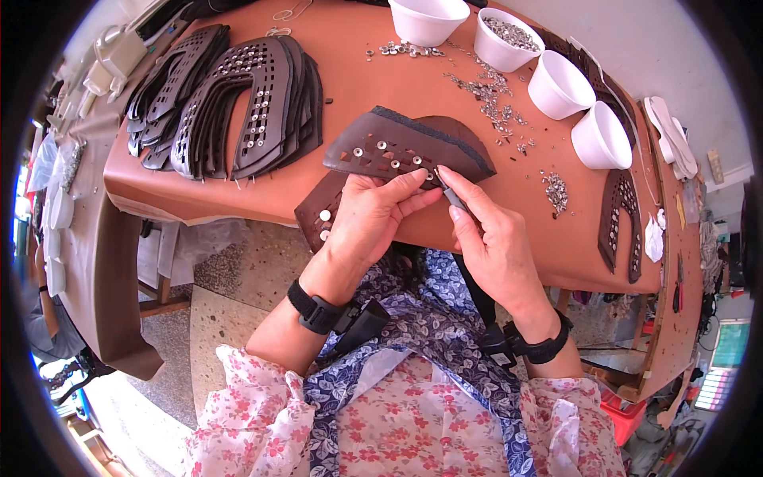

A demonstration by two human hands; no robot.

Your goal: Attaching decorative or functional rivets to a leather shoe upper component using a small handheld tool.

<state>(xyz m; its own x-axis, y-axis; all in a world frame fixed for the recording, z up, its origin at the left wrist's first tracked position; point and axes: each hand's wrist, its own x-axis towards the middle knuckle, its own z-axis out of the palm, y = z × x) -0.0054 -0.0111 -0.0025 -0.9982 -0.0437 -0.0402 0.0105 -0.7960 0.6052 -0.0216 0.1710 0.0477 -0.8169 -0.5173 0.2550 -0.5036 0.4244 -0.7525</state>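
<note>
Dark brown leather makes up the perforated panel [409,143] in the person's hands, at the near edge of an orange-brown worktop [588,246]. Round metal studs fill some of its holes. A leather flap [314,205] below the panel's left end, perhaps part of it, reaches past that edge.

The left hand [373,211] has its grip closed on the panel's near side. At the panel's right, the right hand [493,238] has a narrow grip, pinching a slim grey tool [451,198] with its tip near a stud; contact cannot be told.

Left of the panel is a stack of U-shaped leather pieces [276,143], with a second stack [171,95] farther left. Loose metal parts [494,99] lie scattered beyond the panel to the right. Past them, four white bowls [560,86] curve in a row. Well right of the panel lies one studded U-shaped piece [613,215].
</note>
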